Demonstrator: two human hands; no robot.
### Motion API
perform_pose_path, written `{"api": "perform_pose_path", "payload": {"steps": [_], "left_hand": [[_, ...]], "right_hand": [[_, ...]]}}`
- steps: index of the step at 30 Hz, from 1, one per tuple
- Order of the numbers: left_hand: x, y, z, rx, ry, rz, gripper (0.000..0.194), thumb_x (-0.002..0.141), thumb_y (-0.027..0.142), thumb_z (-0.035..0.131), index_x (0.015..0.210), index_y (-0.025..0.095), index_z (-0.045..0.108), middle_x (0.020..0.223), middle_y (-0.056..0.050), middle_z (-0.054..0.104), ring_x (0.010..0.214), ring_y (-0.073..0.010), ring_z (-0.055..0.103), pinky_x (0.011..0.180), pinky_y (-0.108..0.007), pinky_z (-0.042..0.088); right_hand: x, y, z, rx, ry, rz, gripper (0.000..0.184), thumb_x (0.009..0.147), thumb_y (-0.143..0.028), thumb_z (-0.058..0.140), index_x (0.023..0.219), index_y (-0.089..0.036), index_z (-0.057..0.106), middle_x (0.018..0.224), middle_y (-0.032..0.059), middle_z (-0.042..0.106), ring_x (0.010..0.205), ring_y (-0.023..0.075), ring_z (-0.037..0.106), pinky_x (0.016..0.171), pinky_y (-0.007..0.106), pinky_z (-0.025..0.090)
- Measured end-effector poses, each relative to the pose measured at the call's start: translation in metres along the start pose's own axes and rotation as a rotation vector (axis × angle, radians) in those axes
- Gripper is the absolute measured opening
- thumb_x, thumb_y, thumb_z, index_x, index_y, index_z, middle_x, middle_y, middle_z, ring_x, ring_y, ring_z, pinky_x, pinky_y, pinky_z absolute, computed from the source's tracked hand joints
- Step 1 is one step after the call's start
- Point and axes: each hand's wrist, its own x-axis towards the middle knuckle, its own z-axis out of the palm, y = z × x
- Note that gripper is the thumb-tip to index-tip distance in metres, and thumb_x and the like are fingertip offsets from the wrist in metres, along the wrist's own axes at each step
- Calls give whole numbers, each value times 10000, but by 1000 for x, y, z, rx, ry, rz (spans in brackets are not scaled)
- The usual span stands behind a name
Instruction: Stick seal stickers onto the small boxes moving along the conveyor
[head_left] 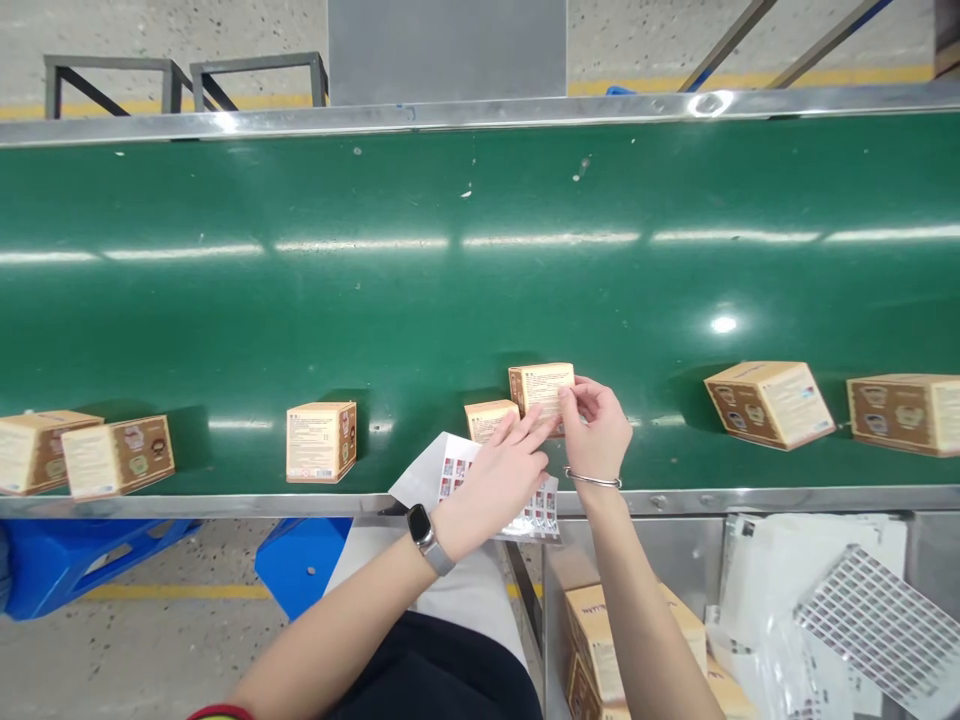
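Observation:
A small brown-and-cream carton (541,385) stands on the green conveyor belt in front of me. My right hand (600,430) has its thumb and fingers closed at the carton's right edge. My left hand (496,482) reaches over a sheet of stickers (541,513), its fingers stretched towards the carton's lower front. Part of that sheet is hidden under my left hand, and it overhangs the belt's near edge. Just left of the carton, another small carton (487,418) is partly covered by my left fingers. Whether a loose sticker is between my right fingertips is too small to tell.
A single carton (321,442) stands to the left, with two more cartons (120,458) farther left. Two cartons (772,405) are at the right. Below the metal rail (675,502) are stacked cartons (600,640) and sticker sheets (885,625). Blue stools (300,560) stand lower left.

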Motion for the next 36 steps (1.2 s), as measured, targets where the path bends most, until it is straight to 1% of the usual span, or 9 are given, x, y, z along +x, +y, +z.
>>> {"api": "perform_pose_path", "payload": {"steps": [7, 10, 13, 17, 20, 24, 27, 30, 36], "left_hand": [[-1, 8, -24, -151, -56, 50, 219, 976, 213, 512, 813, 142, 640, 1431, -121, 541, 1382, -258, 446, 1146, -428, 341], [-27, 18, -48, -313, -162, -69, 246, 998, 231, 469, 809, 166, 611, 935, -44, 738, 914, -192, 694, 787, -297, 503], [-62, 20, -64, -498, -232, -241, 254, 988, 255, 465, 773, 195, 586, 685, 29, 650, 606, -139, 594, 555, -255, 375], [-97, 4, -69, -686, -260, -481, 92, 884, 203, 503, 830, 211, 577, 652, 53, 579, 561, -123, 487, 545, -244, 316], [-109, -11, -70, -738, -249, -576, 88, 782, 174, 559, 860, 212, 552, 723, 53, 583, 606, -128, 498, 553, -234, 323], [-114, -23, -78, -795, -156, -642, 51, 867, 235, 524, 862, 205, 565, 761, 28, 640, 664, -143, 577, 599, -240, 386], [-115, -25, -84, -798, -86, -614, 152, 920, 273, 495, 848, 198, 606, 790, 1, 690, 721, -162, 630, 636, -256, 428], [-115, -24, -89, -738, -66, -584, 161, 922, 269, 512, 854, 200, 641, 791, -3, 714, 727, -168, 650, 629, -259, 437], [-116, -27, -91, -654, -77, -536, 224, 965, 298, 487, 879, 203, 670, 781, 7, 715, 718, -163, 649, 639, -266, 434]], "right_hand": [[28, -10, -25, -35, 65, -91, 427, 782, -496, 646, 1061, -218, 482, 1130, 139, 635, 911, 248, 686, 782, 458, 576], [23, -29, -44, -338, -342, -497, 607, 766, -478, 697, 1278, -227, 488, 1314, 154, 591, 1252, 334, 545, 1020, 551, 455], [7, -41, -46, -751, -800, -909, 949, 704, -403, 771, 1500, -223, 287, 1481, 157, 475, 1427, 394, 331, 1140, 651, 249], [-6, -42, -21, -1005, -944, -1047, 1109, 650, -224, 790, 1551, -170, 147, 1461, 207, 486, 1363, 403, 425, 1143, 684, 192], [-8, -47, 1, -943, -917, -1013, 1042, 725, -263, 753, 1554, -160, 129, 1487, 216, 453, 1363, 384, 434, 1141, 683, 213], [-18, -68, 12, -708, -885, -931, 710, 868, -313, 633, 1491, -193, 314, 1488, 182, 464, 1389, 350, 417, 1120, 638, 318], [-33, -83, 4, -474, -1055, -783, 367, 927, -278, 563, 1288, -215, 542, 1188, 126, 688, 1108, 257, 654, 955, 466, 537], [-50, -90, -6, -370, -1190, -669, 159, 930, -228, 560, 1070, -219, 636, 917, 57, 727, 833, 187, 704, 744, 328, 599], [-71, -98, -11, -412, -929, -904, 182, 976, -183, 465, 1003, -194, 645, 919, 77, 725, 824, 202, 692, 731, 357, 598]]}}
